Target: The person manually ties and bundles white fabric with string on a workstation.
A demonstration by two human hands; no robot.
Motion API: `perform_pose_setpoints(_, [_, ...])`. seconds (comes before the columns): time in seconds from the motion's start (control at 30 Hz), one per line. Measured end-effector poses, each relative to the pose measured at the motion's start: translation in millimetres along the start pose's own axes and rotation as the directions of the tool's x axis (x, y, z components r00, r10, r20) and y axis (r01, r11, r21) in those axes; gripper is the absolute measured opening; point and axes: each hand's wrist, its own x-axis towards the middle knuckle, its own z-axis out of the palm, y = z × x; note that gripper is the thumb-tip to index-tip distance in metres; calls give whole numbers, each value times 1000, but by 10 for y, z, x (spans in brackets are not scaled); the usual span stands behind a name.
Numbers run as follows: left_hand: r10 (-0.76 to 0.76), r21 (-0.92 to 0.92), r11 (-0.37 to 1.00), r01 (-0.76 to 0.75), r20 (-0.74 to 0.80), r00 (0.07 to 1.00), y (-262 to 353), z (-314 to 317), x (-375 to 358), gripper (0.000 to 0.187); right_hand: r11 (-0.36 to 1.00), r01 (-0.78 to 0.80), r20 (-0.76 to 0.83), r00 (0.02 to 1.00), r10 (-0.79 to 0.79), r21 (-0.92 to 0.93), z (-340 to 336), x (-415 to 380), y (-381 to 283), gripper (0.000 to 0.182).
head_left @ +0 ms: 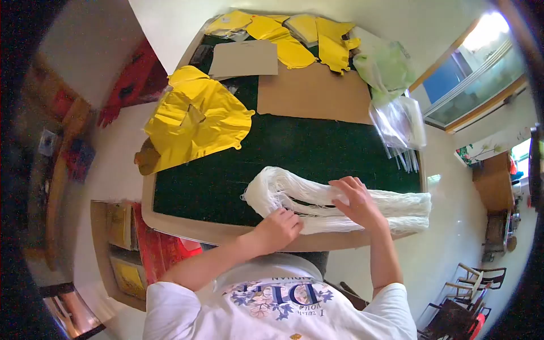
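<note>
A long looped skein of white thread [396, 204] lies near the front edge of a dark green table top [317, 147]. Its rounded left end bulges and loose strands cross the opening of the loop. My left hand [279, 229] has its fingers curled into the lower strands close to that rounded end. Further right, my right hand [358, 203] rests over the middle of the skein, fingers bent around the upper bundle and thumb toward the inside of the loop. The strands hide parts of the fingertips.
Yellow plastic pieces [198, 122] lie on the table's left side, with more at the back. Brown cardboard sheets [314, 93], a pale green bag [388, 71] and clear plastic packaging [399, 124] are also there. Chairs [462, 303] stand at lower right.
</note>
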Motion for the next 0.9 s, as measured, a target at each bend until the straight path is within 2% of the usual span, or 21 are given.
perform_pose_setpoints(0.03, [-12, -27, 1000, 11, -23, 1000, 15, 33, -11, 17, 1000, -25, 45, 999, 26, -17, 13, -7, 26, 32])
perform_pose_setpoints(0.13, [-52, -91, 995, 45, -73, 996, 20, 90, -15, 20, 985, -20, -6, 1000, 19, -171, 243, 115, 365, 30])
perform_pose_setpoints(0.23, [-72, -122, 991, 55, -138, 988, 20, -22, 74, 22, 978, -78, -106, 993, 59, -194, 74, 249, 320, 30])
perform_pose_setpoints(0.3, [-65, -129, 991, 36, -232, 970, -16, -144, 163, 24, 990, -3, -150, 988, -19, -144, -20, 236, 153, 32])
perform_pose_setpoints(0.37, [-105, -183, 980, 72, -174, 979, -158, -171, 179, 26, 987, 79, -201, 974, -107, -143, -106, 170, -26, 35])
perform_pose_setpoints(0.4, [-123, -211, 973, 90, -145, 982, -240, -176, 187, 27, 989, 119, -145, 981, -130, -86, -131, 137, -109, 36])
perform_pose_setpoints(0.47, [-139, -83, 989, 126, -182, 973, -420, -187, 206, 26, 982, 185, -33, 982, -184, 37, -112, 75, -259, 37])
perform_pose_setpoints(0.5, [-145, -20, 989, 144, -197, 970, -508, -210, 227, 26, 962, 272, -21, 962, -272, 14, 19, 79, -253, 37])
perform_pose_setpoints(0.53, [-212, -39, 977, 208, -182, 960, -531, -343, 353, 35, 958, 287, 9, 958, -287, -24, 107, 92, -287, 34])
perform_pose_setpoints(0.57, [-180, -5, 983, 182, -151, 972, -543, -323, 437, 39, 951, 302, 40, 953, -300, -64, 171, 95, -311, 31])
perform_pose_setpoints(0.63, [-116, 65, 990, 123, -97, 989, -551, -233, 615, 48, 954, 274, 92, 960, -264, -124, 289, 51, -283, 26])
perform_pose_setpoints(0.67, [-129, 104, 987, 126, 28, 991, -535, -185, 689, 54, 953, 261, 116, 963, -244, -155, 340, 5, -267, 24])
perform_pose_setpoints(0.77, [-226, 206, 957, 203, 97, 969, -574, 26, 826, 46, 977, 184, 340, 930, -138, -107, 438, -232, -209, 19])
perform_pose_setpoints(0.9, [-391, 21, 921, 390, 59, 919, -737, 64, 936, 37, 938, 284, 268, 937, -227, -199, 317, -294, -323, 20])
